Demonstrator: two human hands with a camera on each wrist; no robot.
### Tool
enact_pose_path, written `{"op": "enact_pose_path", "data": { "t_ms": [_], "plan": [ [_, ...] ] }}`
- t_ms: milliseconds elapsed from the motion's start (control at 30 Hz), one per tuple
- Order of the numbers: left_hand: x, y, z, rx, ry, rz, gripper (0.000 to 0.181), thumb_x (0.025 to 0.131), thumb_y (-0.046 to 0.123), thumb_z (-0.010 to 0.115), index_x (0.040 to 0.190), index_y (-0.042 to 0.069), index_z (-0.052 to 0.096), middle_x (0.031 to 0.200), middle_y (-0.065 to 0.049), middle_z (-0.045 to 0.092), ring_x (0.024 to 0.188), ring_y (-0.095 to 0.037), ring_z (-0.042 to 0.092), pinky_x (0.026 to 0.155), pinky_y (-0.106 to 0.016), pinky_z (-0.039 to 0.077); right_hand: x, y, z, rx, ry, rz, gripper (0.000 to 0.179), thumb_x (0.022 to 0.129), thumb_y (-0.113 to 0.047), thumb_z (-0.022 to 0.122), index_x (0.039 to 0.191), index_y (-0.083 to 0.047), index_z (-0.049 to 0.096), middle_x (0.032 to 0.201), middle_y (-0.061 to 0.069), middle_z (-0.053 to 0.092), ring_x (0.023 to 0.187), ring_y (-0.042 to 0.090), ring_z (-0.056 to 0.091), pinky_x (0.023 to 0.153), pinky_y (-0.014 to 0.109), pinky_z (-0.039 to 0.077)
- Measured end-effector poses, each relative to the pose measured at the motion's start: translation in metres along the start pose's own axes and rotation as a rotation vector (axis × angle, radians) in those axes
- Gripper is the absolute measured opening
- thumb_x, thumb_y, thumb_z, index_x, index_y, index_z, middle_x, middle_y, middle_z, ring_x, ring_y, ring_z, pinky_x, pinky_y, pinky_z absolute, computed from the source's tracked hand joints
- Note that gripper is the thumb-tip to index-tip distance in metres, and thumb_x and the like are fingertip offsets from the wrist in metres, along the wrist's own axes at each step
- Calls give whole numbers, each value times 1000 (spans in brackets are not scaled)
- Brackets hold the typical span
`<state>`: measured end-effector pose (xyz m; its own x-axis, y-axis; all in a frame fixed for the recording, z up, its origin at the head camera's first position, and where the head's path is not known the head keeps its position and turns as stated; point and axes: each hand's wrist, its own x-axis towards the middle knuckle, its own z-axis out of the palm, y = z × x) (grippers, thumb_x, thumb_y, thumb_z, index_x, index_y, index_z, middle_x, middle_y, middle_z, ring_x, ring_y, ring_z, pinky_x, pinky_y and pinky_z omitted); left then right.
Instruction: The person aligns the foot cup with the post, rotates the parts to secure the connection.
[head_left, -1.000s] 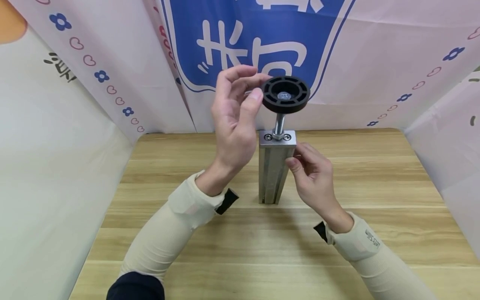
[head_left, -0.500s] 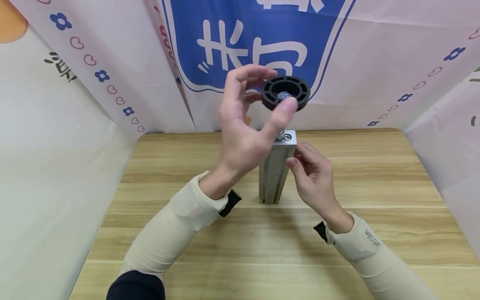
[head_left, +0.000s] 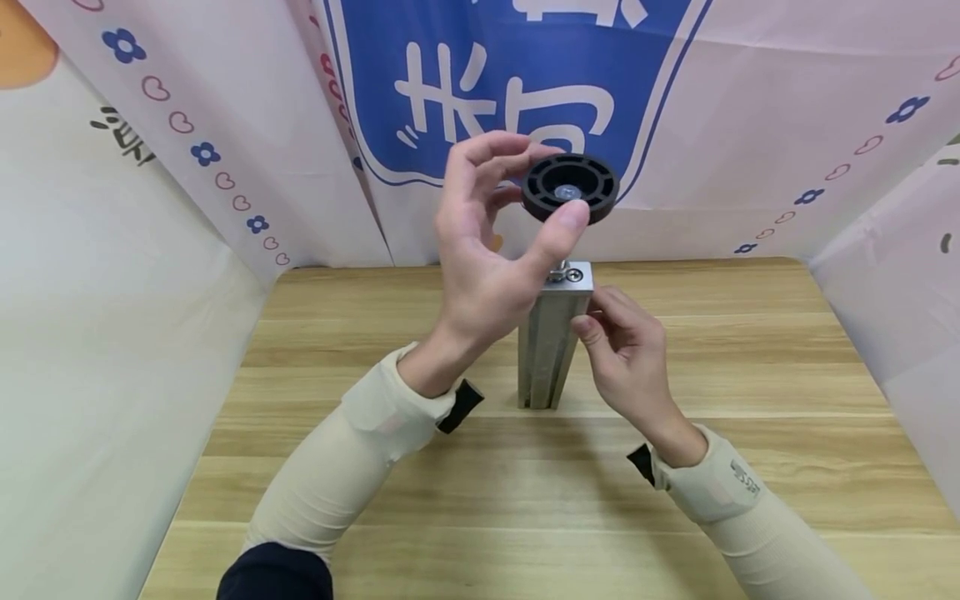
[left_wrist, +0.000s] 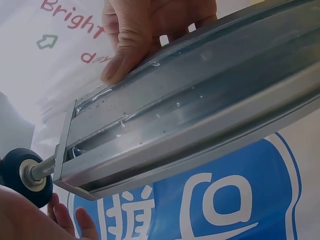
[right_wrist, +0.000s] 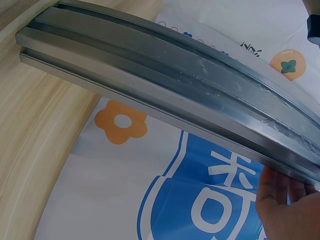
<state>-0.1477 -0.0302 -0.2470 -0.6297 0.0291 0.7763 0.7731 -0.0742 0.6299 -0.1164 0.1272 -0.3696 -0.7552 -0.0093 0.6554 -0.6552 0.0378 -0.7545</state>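
Observation:
An aluminium profile (head_left: 551, 350) stands upright on the table, its metal end plate (head_left: 573, 279) on top. Out of that plate rises a threaded rod (left_wrist: 44, 168), capped by a round black levelling foot (head_left: 534, 204). With thumb on the near rim and fingers round the far side, my left hand (head_left: 487, 267) grips the foot. Lower down, my right hand (head_left: 632, 358) pinches the profile's right side just beneath the plate. In the left wrist view the right thumb (left_wrist: 116, 65) presses along the profile's edge. Part of the rod is hidden behind my left hand in the head view.
The wooden table (head_left: 420, 492) extends around the profile. Close behind it hangs a printed white cloth (head_left: 712, 167) with a large blue sign (head_left: 480, 75). White sheets enclose the left and right sides.
My left hand has shifted right from beside the foot, and its thumb has swung onto the foot's near rim. The right hand and the profile have stayed in place.

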Motion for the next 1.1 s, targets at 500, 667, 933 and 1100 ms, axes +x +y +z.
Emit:
{"op": "enact_pose_path", "data": {
  "t_ms": [500,667,933,1100],
  "plan": [
    [-2,-1,-4,-136,15,-72,47,89,11,59,130,-9,46,122,-33,66,115,-34,69,93,-38,59,0,0,0,-10,8,5,38,100,-14,67,126,14,69,104,-8,72,80,6,59,66,16,51],
    [-1,1,-5,-172,-8,-68,39,94,7,50,129,-9,44,121,-35,69,114,-39,72,100,-46,61,-1,0,0,-21,6,3,40,100,-18,67,125,13,69,103,-10,71,79,6,58,64,16,50],
    [1,-1,-6,-105,13,-67,40,94,12,49,129,-8,47,119,-33,68,110,-36,69,93,-34,55,-1,1,0,-14,5,0,40,101,-18,67,126,13,69,102,-9,71,78,6,57,63,16,48],
    [3,-1,-7,-106,31,-66,37,95,9,48,129,-7,47,117,-32,67,109,-34,68,93,-34,55,-1,1,-1,-5,8,8,44,100,-23,67,126,13,69,102,-8,71,79,7,57,64,16,48]
  ]
}}
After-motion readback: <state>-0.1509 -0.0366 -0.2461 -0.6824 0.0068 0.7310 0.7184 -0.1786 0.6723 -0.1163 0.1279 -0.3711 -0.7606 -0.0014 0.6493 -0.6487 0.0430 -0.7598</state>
